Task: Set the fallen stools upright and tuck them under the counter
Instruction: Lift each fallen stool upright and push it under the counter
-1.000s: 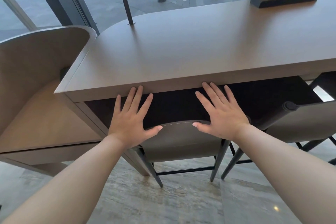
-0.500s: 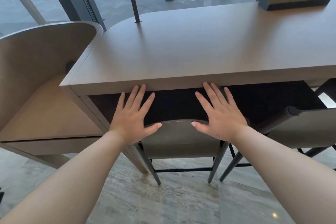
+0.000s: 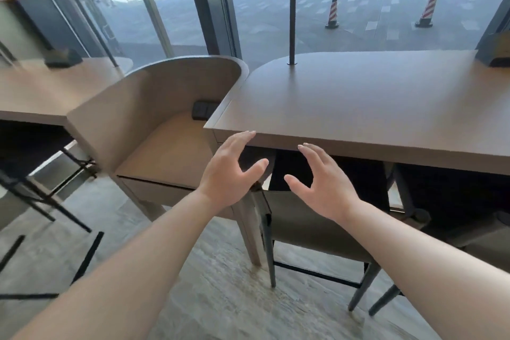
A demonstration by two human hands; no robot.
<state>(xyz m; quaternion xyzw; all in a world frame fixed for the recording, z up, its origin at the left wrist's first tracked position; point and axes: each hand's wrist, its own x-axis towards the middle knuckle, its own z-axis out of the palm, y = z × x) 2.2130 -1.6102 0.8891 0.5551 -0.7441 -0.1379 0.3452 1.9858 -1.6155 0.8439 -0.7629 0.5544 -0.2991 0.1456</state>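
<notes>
Tall glass panes with dark frames fill the top of the frame, and beyond them lies a paved yard where two red-and-white striped cones stand at upper right. The pale stone floor spreads across the bottom. A long brown counter takes up the right half, its near edge running from centre to the right edge, with a thin dark pole rising from its rounded far end. Just left of it sits a curved, tub-shaped partition with a lower shelf inside, and a second counter occupies the left edge.

Below the right counter, an upright stool with a grey seat and dark legs stands tucked under the near edge, at lower centre-right. Another stool is beside it at the far right, partly cut off. Dark stool legs show at lower left.

The left hand and right hand hover at centre, fingers spread and loosely bent, holding nothing; the left fingertips overlap the counter's edge, though contact cannot be told.
</notes>
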